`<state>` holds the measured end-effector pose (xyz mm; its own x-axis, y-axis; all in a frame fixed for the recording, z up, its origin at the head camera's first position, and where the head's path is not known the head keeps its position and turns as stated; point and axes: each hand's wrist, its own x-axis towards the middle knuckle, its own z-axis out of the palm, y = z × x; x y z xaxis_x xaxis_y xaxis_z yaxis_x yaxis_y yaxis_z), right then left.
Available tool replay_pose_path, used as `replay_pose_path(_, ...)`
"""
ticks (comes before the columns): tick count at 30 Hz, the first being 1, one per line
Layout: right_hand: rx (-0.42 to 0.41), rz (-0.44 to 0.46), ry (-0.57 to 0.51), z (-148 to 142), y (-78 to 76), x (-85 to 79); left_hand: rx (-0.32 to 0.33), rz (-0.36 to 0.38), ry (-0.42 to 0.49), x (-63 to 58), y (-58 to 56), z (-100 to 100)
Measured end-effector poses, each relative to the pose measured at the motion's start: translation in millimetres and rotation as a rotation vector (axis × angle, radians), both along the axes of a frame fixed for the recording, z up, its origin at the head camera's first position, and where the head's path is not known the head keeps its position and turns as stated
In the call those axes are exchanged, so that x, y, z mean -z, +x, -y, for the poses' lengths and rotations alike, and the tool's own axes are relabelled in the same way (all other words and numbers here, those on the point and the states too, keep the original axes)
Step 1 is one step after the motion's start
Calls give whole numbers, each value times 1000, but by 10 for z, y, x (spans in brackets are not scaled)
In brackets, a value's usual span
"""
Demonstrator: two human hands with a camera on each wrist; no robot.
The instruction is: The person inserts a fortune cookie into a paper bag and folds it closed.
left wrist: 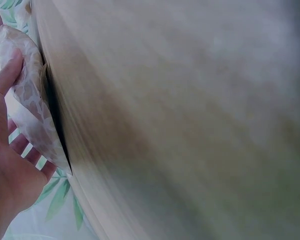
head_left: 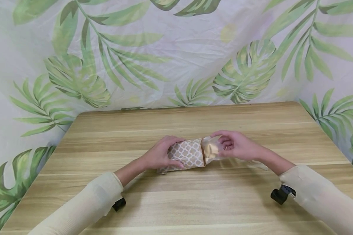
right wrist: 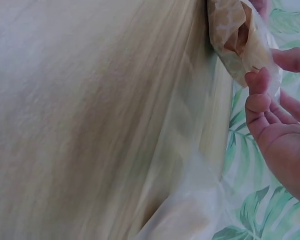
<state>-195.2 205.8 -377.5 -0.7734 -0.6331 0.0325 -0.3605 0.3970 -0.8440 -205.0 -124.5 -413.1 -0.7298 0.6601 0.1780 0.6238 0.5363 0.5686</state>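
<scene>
A brown paper bag [head_left: 189, 153] with a white lattice pattern lies on its side mid-table, its open mouth facing right. My left hand [head_left: 158, 154] grips the bag's left end, thumb on the near side and fingers on the far side. From the mouth sticks out a clear plastic wrapper [head_left: 210, 150] with pale yellow, bread-like food inside. My right hand [head_left: 238, 145] pinches this wrapper's outer end, its other fingers curled. In the right wrist view, thumb and fingertips meet at the wrapper [right wrist: 262, 60]. The food's inner part is hidden in the paper bag.
Under the right forearm a see-through plastic bag [right wrist: 190, 215] lies on the wooden table [head_left: 176, 205]. A leaf-printed cloth [head_left: 194, 65] hangs behind the table's far edge. Black wrist cameras [head_left: 280, 195] hang beneath both sleeves.
</scene>
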Motion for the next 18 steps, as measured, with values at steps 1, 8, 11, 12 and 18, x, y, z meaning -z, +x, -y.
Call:
replay_pose_path(1,2,-2,3,10,-1,-6,1,-1,-2,-1,-3,-1)
replay_pose_path(8,34,-18,18,90,13,-78,6,-11,-19,-12,-29,-21)
replay_pose_path(11,43,-21,15,123,28,-104,8,-6,-20,-25,-33,-32)
replay_pose_path(12,48,-16,14,130,31,-106,10,-9,-20,-25,-36,-32)
replay_pose_path(18,59,-8,17,141,37,-53,12,-12,-22,-36,-32,-38)
